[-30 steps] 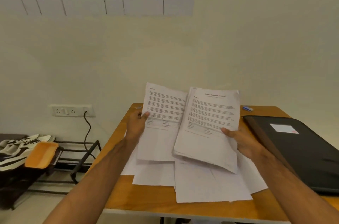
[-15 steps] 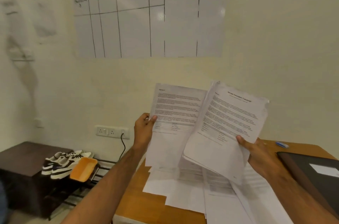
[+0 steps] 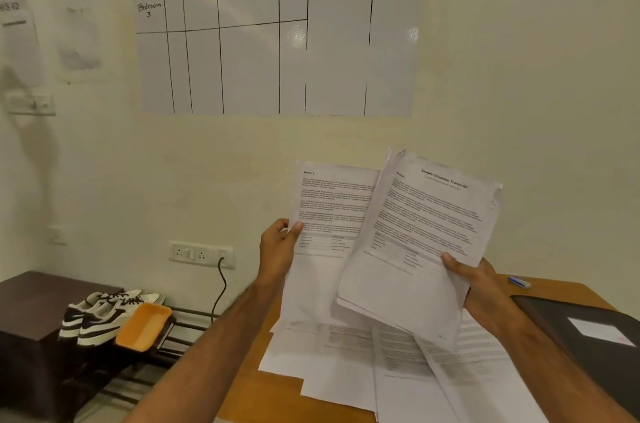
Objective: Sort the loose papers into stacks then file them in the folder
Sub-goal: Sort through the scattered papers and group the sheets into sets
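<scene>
My left hand (image 3: pixel 278 249) pinches the left edge of a single printed sheet (image 3: pixel 329 215), held upright above the table. My right hand (image 3: pixel 479 287) grips a thin stack of printed pages (image 3: pixel 422 242) headed "Sample Education Transcript", tilted to the right and overlapping the single sheet. Below them, several loose papers (image 3: pixel 346 360) lie spread on the wooden table (image 3: pixel 263 398). A black folder (image 3: pixel 588 350) with a white label lies shut on the table at the right.
A small blue object (image 3: pixel 518 282) lies at the table's back right. To the left stands a low rack with white sneakers (image 3: pixel 104 312) and an orange tray (image 3: pixel 143 325). A wall socket (image 3: pixel 201 253) with a cable and a whiteboard grid (image 3: pixel 270 24) are on the wall.
The view has tilted up and to the left, so more wall and whiteboard show. Both hands have lifted their papers higher, and the right-hand stack has tilted further to the right.
</scene>
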A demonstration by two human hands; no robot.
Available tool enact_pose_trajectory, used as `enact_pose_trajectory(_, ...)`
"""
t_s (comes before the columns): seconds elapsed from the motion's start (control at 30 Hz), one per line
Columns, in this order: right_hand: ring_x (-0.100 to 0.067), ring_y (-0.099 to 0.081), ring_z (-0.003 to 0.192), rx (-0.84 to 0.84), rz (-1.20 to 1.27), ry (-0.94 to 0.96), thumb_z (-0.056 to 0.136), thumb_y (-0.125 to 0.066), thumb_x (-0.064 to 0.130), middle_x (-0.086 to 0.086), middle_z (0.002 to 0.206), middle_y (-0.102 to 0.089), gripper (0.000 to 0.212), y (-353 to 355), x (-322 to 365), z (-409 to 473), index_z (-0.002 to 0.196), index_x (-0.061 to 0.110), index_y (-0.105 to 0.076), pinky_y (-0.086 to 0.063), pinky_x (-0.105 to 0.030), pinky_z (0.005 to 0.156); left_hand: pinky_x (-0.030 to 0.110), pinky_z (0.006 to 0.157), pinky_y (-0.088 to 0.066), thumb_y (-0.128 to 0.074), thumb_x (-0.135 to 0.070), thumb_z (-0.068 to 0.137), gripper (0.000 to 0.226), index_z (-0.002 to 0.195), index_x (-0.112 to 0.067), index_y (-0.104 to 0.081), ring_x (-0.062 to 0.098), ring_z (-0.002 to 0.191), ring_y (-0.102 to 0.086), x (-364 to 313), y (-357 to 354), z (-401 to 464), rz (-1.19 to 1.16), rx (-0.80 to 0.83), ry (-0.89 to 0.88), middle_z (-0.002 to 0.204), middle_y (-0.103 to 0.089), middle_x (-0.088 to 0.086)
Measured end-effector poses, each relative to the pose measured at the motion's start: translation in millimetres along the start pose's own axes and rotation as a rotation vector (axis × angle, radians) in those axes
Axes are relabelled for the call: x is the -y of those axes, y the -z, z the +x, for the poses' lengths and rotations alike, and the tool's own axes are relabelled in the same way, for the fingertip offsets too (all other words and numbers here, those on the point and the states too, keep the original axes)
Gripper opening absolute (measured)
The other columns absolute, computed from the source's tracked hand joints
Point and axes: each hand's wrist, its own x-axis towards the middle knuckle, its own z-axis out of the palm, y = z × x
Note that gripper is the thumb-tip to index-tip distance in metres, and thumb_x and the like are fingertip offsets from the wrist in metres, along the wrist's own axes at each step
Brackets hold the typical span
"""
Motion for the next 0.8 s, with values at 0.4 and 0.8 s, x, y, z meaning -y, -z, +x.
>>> enact_pose_trajectory(0.4, -0.033, -0.063, 0.122, -0.032, -0.181, -0.265, 0.090, -0.070, 0.006, -0.012, 0.131, -0.068, 0.047, 63.1, -18.8, -6.6, 0.136, 0.010, -0.061, -0.043, -0.052, 0.112, 0.053, 0.098, -0.053, -0.052, -0.019, 0.102, 0.030, 0.131, -0.016, -0.061, 0.025, 0.109, -0.069, 77.3, -81.9, -61.9, -0.143, 0.265, 0.349, 0.121, -0.071, 0.003)
enact_pose_trajectory(0.8, -0.028, -0.069, 0.114, -0.093, -0.225, 0.025, 0.090, -0.072, 0.006, -0.009, 0.126, -0.071, 0.044, 60.2, -3.3, -15.0, 0.133, 0.009, -0.061, -0.054, -0.051, 0.101, 0.037, 0.091, -0.058, -0.063, -0.005, 0.094, 0.041, 0.130, -0.022, -0.053, 0.019, 0.114, -0.066, 56.5, -136.1, -67.3, -0.028, 0.440, 0.076, 0.126, -0.067, 0.000)
